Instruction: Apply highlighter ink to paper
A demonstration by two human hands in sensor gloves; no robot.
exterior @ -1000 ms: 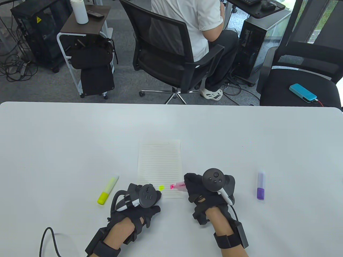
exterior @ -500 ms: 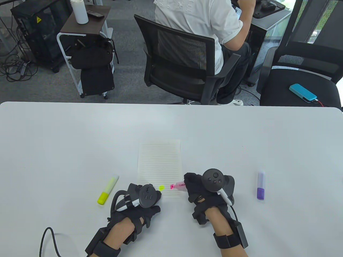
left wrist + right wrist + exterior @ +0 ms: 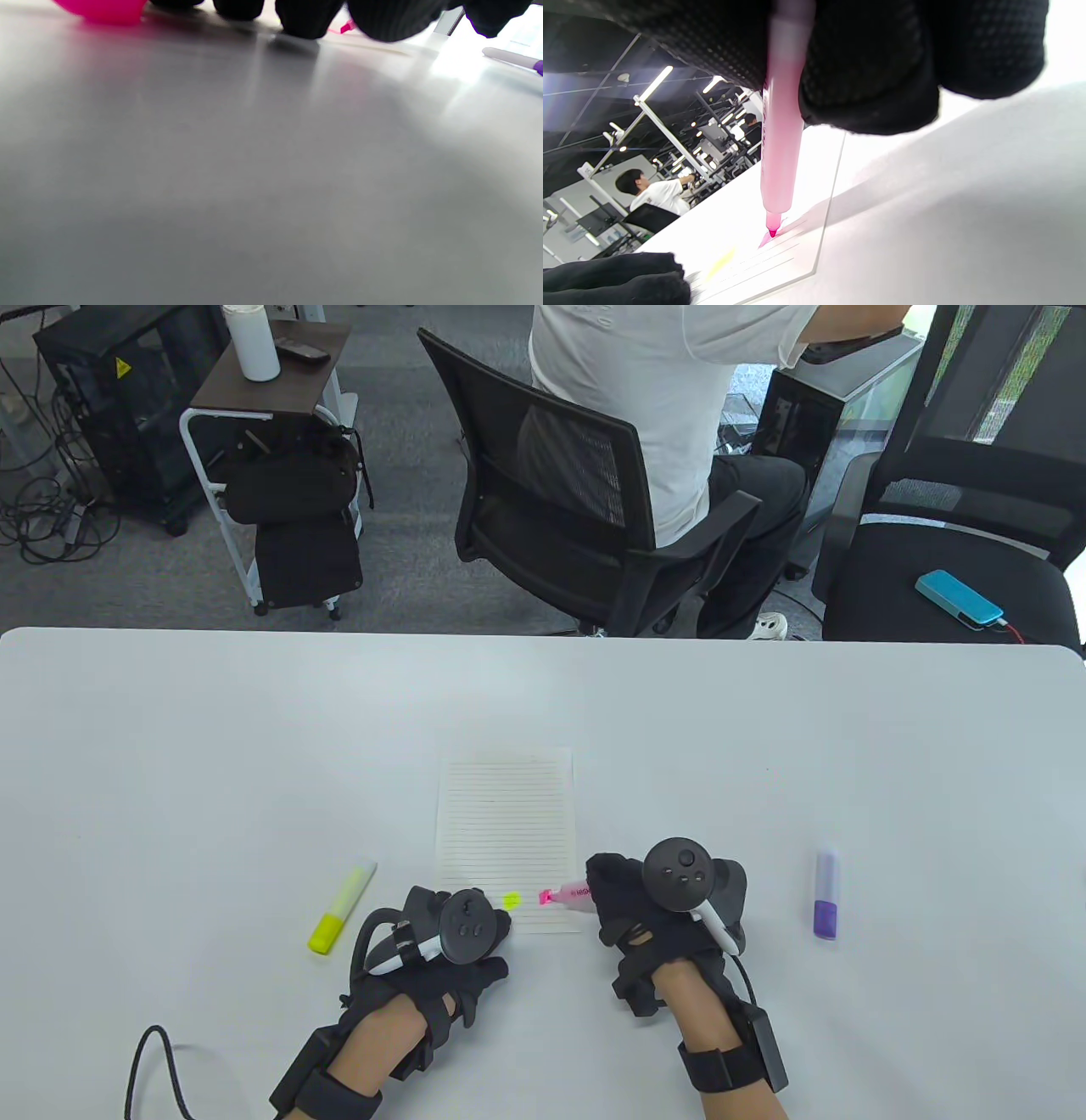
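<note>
1. The right hand [image 3: 657, 912] grips the pink highlighter [image 3: 567, 893], its fingers [image 3: 865, 76] wrapped around the barrel near the desk's near edge.
2. The pink highlighter slants down toward the left, and its tip [image 3: 772, 232] touches the lined paper [image 3: 505, 831] close to the sheet's near right corner, on a short pink mark [image 3: 764, 240].
3. The left hand [image 3: 450, 942] rests on the desk at the sheet's near left corner, fingertips [image 3: 307, 19] pressed down onto the surface; a pink cap [image 3: 102, 9] lies under it at the edge of the left wrist view, but whether the hand grips it cannot be told.
4. A small yellow mark [image 3: 511, 900] sits on the paper between the two hands, just left of the pink tip.
5. The paper lies flat near the middle of the desk [image 3: 170, 780], its long side running away from the near edge.
6. A yellow highlighter [image 3: 341, 908], capped, lies left of the left hand, well apart from the paper.
7. A purple highlighter [image 3: 826, 894], capped, lies to the right of the right hand, toward the desk's right edge.
</note>
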